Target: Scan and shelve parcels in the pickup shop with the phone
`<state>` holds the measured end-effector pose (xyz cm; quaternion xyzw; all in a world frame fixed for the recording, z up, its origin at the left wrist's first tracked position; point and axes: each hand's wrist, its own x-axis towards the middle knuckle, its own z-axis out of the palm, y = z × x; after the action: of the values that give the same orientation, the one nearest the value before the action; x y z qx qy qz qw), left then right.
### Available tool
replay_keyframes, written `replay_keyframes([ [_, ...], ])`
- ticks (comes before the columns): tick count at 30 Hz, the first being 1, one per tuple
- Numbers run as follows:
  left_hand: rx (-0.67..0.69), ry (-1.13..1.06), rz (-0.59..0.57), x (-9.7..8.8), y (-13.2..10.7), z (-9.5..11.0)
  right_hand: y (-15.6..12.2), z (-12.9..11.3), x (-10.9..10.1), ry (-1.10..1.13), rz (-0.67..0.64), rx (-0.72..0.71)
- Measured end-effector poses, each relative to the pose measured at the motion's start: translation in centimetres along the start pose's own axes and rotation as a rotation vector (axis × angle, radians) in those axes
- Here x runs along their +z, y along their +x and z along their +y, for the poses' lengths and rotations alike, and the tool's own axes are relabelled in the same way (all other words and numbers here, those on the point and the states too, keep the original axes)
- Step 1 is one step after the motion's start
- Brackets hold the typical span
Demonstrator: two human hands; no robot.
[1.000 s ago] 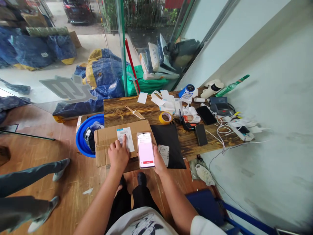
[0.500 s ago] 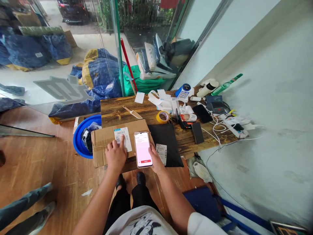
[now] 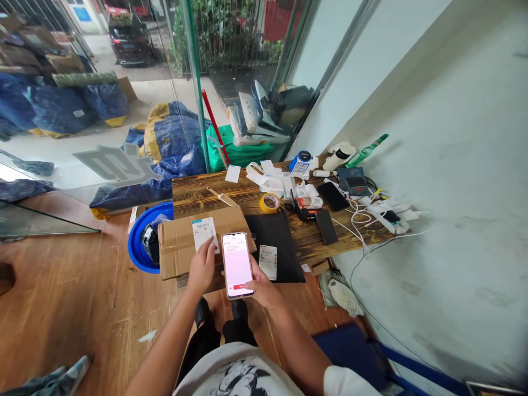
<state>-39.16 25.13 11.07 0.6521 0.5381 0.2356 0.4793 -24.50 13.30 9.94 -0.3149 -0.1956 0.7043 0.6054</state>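
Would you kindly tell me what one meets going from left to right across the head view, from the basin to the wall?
Blue basin → cardboard box → held phone → black parcel → dark phone lying flat → white power strip.

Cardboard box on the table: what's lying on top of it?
A white shipping label is stuck on the cardboard box; the left hand rests on it, covering its lower part. The phone in the right hand hides the box's right end.
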Motion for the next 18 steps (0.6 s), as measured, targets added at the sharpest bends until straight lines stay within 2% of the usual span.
replay_keyframes([
  [2,-0.176,-0.421,-0.087,0.6,-0.6,0.6,-0.6,0.2,0.6,-0.022,0.032,-0.008],
  [4,-0.259,-0.575,-0.097,1.1,-1.0,1.0,-1.0,0.5,0.9,-0.075,0.067,-0.017],
  [8,-0.248,-0.577,-0.031,1.3,-1.3,1.3,-1.5,1.1,1.1,-0.108,0.136,-0.009],
  [18,-0.233,-0.601,-0.051,1.1,-3.0,3.1,-2.2,2.1,0.9,-0.030,0.218,-0.042],
])
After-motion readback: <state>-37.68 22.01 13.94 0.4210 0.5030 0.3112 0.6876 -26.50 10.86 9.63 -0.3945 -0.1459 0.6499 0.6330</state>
